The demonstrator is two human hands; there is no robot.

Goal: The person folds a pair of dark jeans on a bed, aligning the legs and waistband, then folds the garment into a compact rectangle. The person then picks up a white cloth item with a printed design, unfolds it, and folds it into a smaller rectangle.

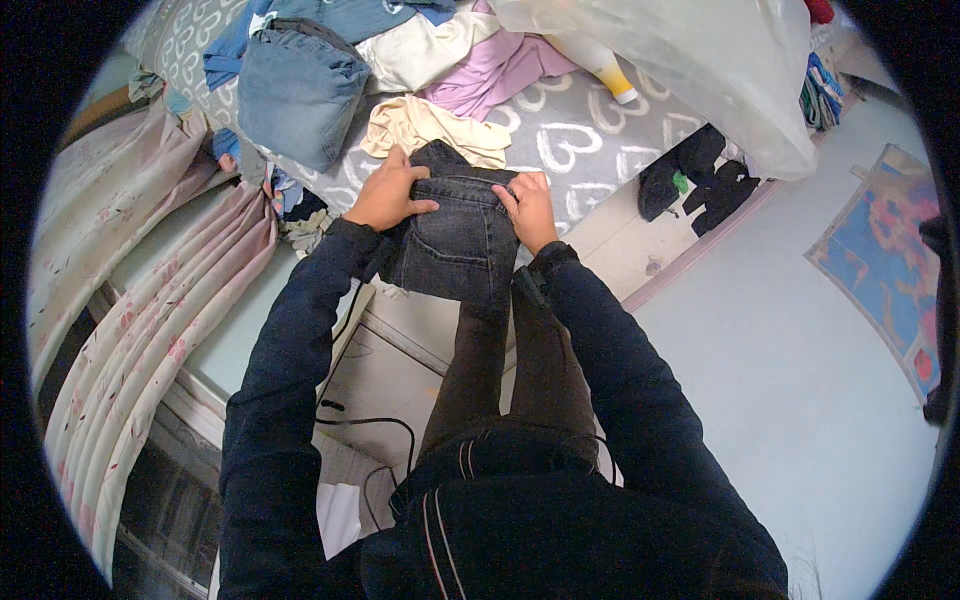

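Note:
A pair of black denim jeans (450, 247), bunched or folded over, hangs between my two hands at the near edge of the bed. My left hand (390, 193) grips its upper left edge, thumb lying on the front of the denim. At the upper right edge, my right hand (531, 206) pinches the cloth, thumb also in front. A seam and a stitched pocket line face me. Just beyond the denim, a cream cloth (435, 127) lies crumpled on the grey bedsheet (570, 146) with white hearts. The fingers behind the fabric are mostly hidden.
Folded blue jeans (296, 94), a pink garment (495, 71) and a white garment (427, 45) lie on the bed. A white-and-yellow bottle (619, 86) rests near a translucent plastic sheet (690, 67). Floral curtains (180, 315) hang left; black items (701, 176) lie right. A cable (375, 420) trails below.

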